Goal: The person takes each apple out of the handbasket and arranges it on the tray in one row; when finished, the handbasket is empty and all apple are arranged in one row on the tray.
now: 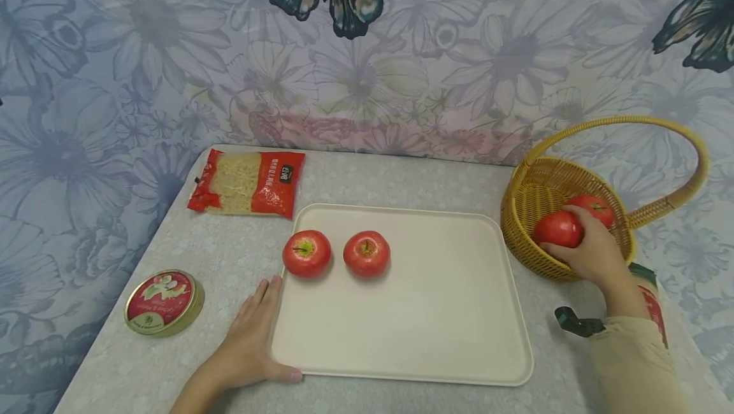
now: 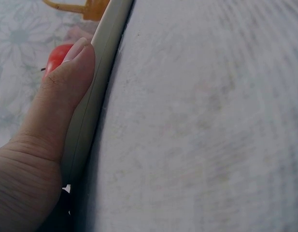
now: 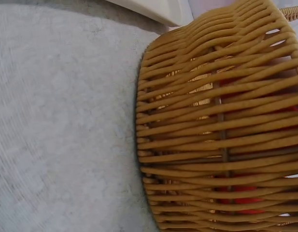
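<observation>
Two red apples sit on the left part of a cream tray (image 1: 413,325): one apple (image 1: 306,254) near its left edge, the other apple (image 1: 367,254) just right of it. My left hand (image 1: 246,337) rests against the tray's lower left corner with straight fingers along the side, its thumb (image 2: 71,72) at the front edge. Inside a yellow wicker basket (image 1: 516,242) at the right, my right hand (image 1: 596,251) grips a red apple (image 1: 558,229). Another apple (image 1: 596,209) lies behind it in the basket. In the right wrist view the basket's woven side (image 3: 221,125) hides the hand.
A red and clear noodle-like packet (image 1: 252,183) lies at the back left. A round flat tin (image 1: 164,302) stands left of the left hand. Partly behind the right forearm is a can-like container (image 1: 650,299). The basket's tall handle (image 1: 648,121) arches to the right.
</observation>
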Action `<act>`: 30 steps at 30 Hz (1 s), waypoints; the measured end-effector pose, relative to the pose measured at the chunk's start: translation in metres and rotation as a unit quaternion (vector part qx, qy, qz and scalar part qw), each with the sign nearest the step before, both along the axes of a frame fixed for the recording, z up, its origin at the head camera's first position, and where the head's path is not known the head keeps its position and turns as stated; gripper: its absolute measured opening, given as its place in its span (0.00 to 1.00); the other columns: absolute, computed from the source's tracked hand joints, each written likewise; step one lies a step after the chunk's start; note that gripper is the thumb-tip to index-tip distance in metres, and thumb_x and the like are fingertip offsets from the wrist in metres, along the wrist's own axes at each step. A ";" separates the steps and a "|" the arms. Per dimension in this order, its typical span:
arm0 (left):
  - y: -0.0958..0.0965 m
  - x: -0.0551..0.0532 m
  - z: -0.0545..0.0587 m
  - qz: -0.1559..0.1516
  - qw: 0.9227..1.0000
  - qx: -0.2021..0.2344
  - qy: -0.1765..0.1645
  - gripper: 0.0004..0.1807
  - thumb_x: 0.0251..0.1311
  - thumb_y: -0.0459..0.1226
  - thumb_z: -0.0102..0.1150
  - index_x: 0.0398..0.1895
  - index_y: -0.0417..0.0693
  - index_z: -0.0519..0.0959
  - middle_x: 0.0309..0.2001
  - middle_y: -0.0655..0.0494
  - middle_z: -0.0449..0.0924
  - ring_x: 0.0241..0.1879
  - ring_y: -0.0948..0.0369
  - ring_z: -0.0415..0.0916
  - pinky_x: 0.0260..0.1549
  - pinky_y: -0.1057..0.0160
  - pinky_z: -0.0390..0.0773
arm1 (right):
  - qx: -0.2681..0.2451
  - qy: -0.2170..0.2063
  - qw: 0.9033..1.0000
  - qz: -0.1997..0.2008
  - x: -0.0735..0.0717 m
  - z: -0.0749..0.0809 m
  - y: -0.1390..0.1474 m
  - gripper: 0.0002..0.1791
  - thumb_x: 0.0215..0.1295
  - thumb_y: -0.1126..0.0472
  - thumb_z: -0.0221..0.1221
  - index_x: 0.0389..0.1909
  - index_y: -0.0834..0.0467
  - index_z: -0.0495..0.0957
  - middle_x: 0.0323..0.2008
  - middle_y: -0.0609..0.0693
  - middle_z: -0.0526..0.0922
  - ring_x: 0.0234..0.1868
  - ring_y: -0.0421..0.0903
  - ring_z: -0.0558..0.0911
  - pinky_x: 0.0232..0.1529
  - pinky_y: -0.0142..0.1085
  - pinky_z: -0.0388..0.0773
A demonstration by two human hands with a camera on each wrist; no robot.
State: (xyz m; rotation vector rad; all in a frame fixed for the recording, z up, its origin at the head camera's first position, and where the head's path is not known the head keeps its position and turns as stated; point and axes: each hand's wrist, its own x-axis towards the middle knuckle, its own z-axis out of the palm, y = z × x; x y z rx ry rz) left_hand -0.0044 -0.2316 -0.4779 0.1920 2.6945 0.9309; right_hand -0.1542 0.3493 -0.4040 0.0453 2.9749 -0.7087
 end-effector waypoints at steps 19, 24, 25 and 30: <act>0.001 -0.001 0.001 0.000 1.000 -0.012 -0.004 0.87 0.17 0.72 0.76 0.81 0.50 0.35 0.80 0.41 0.39 0.79 0.40 0.32 0.71 0.32 0.41 | -0.123 0.154 0.980 0.011 0.019 0.042 -0.067 0.52 0.48 0.52 0.77 0.73 0.49 0.59 0.66 0.59 0.67 0.63 0.63 0.69 0.52 0.72 0.71; 0.000 -0.001 0.001 0.000 1.000 -0.010 -0.004 0.87 0.17 0.73 0.75 0.81 0.50 0.35 0.80 0.42 0.39 0.79 0.41 0.31 0.73 0.35 0.39 | -0.143 0.161 0.975 0.058 0.022 0.041 -0.091 0.51 0.46 0.59 0.78 0.70 0.53 0.60 0.64 0.59 0.69 0.62 0.62 0.71 0.55 0.70 0.71; 0.000 -0.001 0.000 0.000 1.000 -0.009 -0.005 0.87 0.17 0.73 0.75 0.81 0.50 0.35 0.80 0.42 0.39 0.79 0.41 0.31 0.74 0.36 0.38 | -0.146 0.160 0.974 0.068 0.022 0.039 -0.095 0.51 0.45 0.60 0.78 0.70 0.55 0.59 0.64 0.60 0.69 0.61 0.62 0.71 0.55 0.70 0.72; 0.001 -0.001 0.000 0.001 1.000 -0.010 -0.006 0.87 0.18 0.72 0.75 0.81 0.50 0.35 0.80 0.42 0.39 0.79 0.42 0.31 0.74 0.36 0.39 | -0.177 0.141 0.968 0.105 0.023 0.029 -0.114 0.51 0.44 0.64 0.77 0.68 0.60 0.58 0.62 0.63 0.68 0.60 0.64 0.72 0.54 0.68 0.74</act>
